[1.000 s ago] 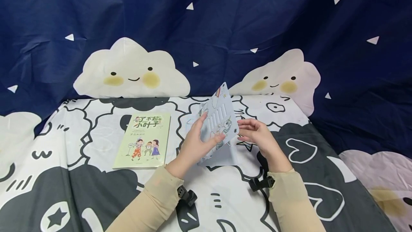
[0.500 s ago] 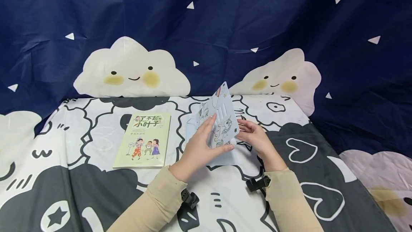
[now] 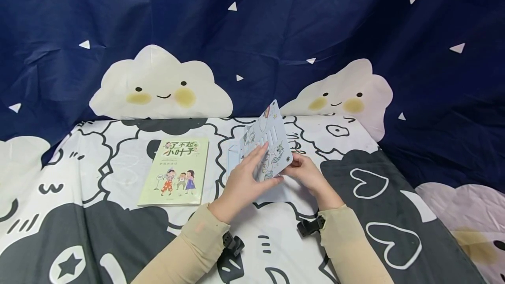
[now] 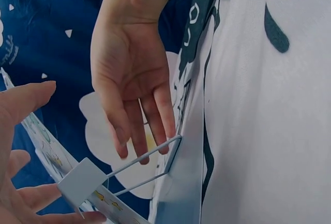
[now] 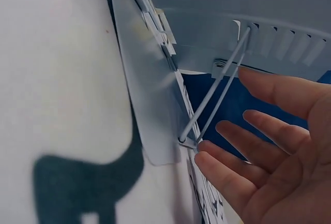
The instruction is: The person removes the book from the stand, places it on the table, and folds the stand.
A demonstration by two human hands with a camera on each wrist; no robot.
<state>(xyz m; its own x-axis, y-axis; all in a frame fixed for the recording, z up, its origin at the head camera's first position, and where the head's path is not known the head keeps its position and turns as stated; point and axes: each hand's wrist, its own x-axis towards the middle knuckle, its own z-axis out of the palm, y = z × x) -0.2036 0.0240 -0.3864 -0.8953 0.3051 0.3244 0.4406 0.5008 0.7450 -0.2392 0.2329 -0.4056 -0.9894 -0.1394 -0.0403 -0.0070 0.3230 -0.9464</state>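
Finding printed panel [image 3: 280, 139] tilted over pale base plate [image 3: 274, 194], between both hands. Noting left hand [image 3: 242, 181] at printed face, fingers spread, unclenched; right hand [image 3: 308, 175] behind, fingers loosely extended, gripping nothing. Tracing wire prop [image 5: 214, 86] lengthwise, slanting from panel back to base plate, nearer right hand; contact unclear.

In the head view, the unicorn panel [image 3: 277, 137] partly hides the fingers of the right hand [image 3: 305, 174]; the left hand [image 3: 244, 182] covers some of it. Small lettering [image 3: 169, 161] on the green book [image 3: 173, 172] is illegible. Each wrist view crops its own hand.
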